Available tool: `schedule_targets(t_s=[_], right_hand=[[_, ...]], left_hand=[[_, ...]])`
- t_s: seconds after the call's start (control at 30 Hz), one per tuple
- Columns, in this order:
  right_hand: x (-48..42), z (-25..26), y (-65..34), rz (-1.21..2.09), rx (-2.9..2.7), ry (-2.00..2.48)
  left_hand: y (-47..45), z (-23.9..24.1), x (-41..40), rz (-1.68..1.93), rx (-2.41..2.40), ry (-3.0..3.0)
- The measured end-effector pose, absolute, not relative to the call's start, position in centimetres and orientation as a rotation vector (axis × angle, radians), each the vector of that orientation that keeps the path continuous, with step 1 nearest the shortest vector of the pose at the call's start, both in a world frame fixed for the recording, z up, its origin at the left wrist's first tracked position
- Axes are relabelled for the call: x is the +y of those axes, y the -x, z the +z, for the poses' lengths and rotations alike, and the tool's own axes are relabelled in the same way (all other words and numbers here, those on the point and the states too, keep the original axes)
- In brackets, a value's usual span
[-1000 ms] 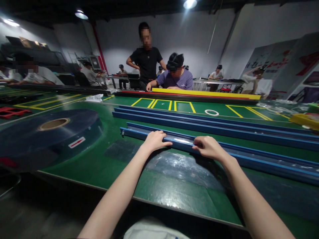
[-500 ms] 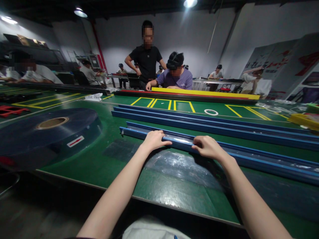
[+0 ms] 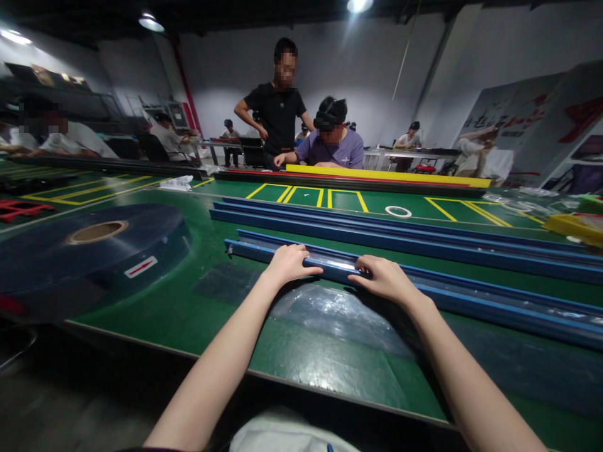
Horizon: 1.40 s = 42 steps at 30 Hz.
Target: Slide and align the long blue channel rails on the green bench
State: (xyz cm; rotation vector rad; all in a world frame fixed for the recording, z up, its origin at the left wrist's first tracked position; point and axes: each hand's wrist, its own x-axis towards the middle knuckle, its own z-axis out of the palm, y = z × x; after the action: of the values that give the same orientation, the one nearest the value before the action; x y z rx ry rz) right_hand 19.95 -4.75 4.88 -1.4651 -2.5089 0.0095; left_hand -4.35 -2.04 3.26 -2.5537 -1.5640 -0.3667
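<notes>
Blue rail (image 3: 456,303) on the table (image 3: 325,376), probably stiff, fairly light and slick, best held by its raised edges, the left hand (image 3: 288,263) and right hand (image 3: 382,276) each curling a closed grip over the near one.

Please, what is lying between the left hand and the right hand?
A stretch of the blue channel, shiny inside, as the head view shows.
</notes>
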Motion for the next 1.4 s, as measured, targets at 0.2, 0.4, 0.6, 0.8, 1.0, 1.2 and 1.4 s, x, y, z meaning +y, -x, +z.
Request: schedule_targets(t_s=[0.2, 0.4, 0.6, 0.8, 1.0, 1.2, 1.4], right_hand=[[-4.7, 4.4, -18.7, -0.049, -2.529, 1.423], [-4.9, 4.8, -18.5, -0.063, -2.494, 1.480], [-5.1, 5.3, -17.8, -0.102, -2.443, 1.636], [-5.3, 6.0, -18.1, -0.086, -2.471, 1.726], [-5.4, 6.5, -20.1, 0.040, -2.518, 1.732], [-5.8, 7.4, -21.3, 0.234, -2.533, 1.749], [-5.9, 7.4, -21.4, 0.275, -2.545, 1.713]], left_hand=[[4.7, 3.4, -2.0, -0.368, -1.556, 2.575], [4.9, 3.3, -2.1, -0.357, -1.549, 2.592], [5.0, 2.9, -1.8, -0.368, -1.565, 2.558], [4.5, 2.8, -1.9, -0.371, -1.487, 2.592], [3.0, 2.9, -2.7, -0.386, -1.407, 2.647], [2.7, 2.5, -3.4, -0.388, -1.272, 2.687], [3.5, 2.2, -3.4, -0.358, -1.216, 2.688]])
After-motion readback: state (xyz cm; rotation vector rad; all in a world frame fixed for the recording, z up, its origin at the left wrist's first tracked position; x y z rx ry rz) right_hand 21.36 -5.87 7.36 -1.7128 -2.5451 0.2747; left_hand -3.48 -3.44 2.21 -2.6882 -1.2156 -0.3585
